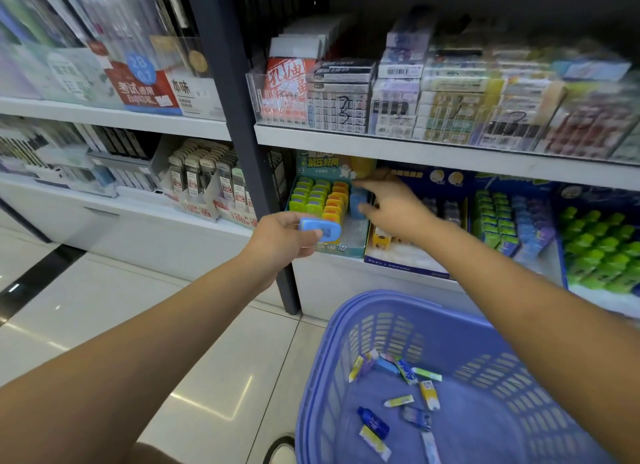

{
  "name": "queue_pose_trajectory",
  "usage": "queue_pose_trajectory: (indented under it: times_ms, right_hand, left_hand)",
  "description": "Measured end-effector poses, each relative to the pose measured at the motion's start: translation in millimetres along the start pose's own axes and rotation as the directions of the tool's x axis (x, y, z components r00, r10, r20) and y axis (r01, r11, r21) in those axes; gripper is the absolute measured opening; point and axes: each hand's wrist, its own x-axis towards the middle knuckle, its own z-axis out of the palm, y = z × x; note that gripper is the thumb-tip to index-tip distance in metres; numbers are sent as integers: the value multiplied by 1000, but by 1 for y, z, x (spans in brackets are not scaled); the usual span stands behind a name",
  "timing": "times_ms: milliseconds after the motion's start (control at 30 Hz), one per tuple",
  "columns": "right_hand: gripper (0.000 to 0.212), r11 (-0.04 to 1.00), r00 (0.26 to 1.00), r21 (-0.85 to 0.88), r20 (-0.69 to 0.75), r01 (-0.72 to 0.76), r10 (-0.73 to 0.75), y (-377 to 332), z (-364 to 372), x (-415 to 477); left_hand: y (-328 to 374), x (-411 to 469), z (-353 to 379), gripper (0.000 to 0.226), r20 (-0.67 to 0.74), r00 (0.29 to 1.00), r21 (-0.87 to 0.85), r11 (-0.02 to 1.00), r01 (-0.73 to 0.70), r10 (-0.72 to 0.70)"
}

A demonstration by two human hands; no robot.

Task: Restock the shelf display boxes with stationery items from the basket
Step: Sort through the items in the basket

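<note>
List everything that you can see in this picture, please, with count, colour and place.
Teal cardboard display box: one, teal, lower shelf, holds green, orange, blue rows.
Small blue plastic item: one, blue, in left hand.
Slotted plastic basket: one, lilac-blue, bottom right.
Small stationery packets: about ten, mixed colours, inside basket.
Clear acrylic bins: several, transparent, upper shelf.
Left hand: one, pinches the blue item.
Right hand: one, fingers at the box's blue row.

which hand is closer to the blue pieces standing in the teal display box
Right. The right hand has its thumb and forefinger around the blue pieces in the teal display box; the left hand is lower left, before the box, holding a loose blue piece.
</note>
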Motion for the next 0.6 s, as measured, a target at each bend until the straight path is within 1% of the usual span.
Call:
queue_pose_trajectory:
  times_ms: [33,67,100,133,167,200,233,300,367,433,500,533,567,600]
  right_hand:
    - [43,991,999,127,-22,37,-35,-2,-1,-13]
    - [42,961,998,270,1,58,-60,-3,-1,-25]
    - [37,892,995,449,59,43,-78,-5,-1,-35]
    - [30,774,986,633,145,-32,-77,-9,0,-44]
    - [25,638,970,757,233,-137,-68,-10,1,-50]
    - [25,522,945,819,318,-238,-69,-9,1,-54]
    - [32,456,915,831,395,-318,-83,-8,1,-56]
    - [41,417,861,820,486,-392,-146,-2,0,-57]
    - [38,398,848,825,499,-402,-179,5,-2,-56]
    - [40,399,832,825,510,-401,-219,8,-6,-53]
    - [45,424,786,808,547,-409,-286,9,-9,-50]
    - [44,425,771,803,561,-418,-301,8,-10,-48]
    - [42,435,779,799,559,-415,-284,6,-11,-45]
    - [40,472,818,795,528,-382,-227,3,-12,-41]
  left_hand:
    - [0,0,0,26,-6,999,117,992,-50,51]
    - [1,-1,1,24,-2,995,212,973,-96,98]
    - [3,-3,2,22,15,990,276,951,-138,140]
    - [5,-4,4,23,54,982,313,931,-189,181]
    - [6,-6,7,25,117,966,336,906,-256,230]
    - [7,-8,9,28,193,939,358,871,-337,284]
    - [8,-10,12,29,264,906,380,827,-413,331]
    - [9,-12,16,29,351,845,409,746,-525,403]
    - [11,-12,16,32,361,817,437,692,-575,450]
    - [11,-11,15,32,357,807,435,680,-590,471]
    - [8,-9,18,29,365,797,397,694,-600,481]
    - [6,-8,19,25,350,801,387,704,-596,486]
    - [4,-5,19,23,318,813,401,708,-582,488]
    - [3,-2,18,25,279,830,444,701,-558,484]
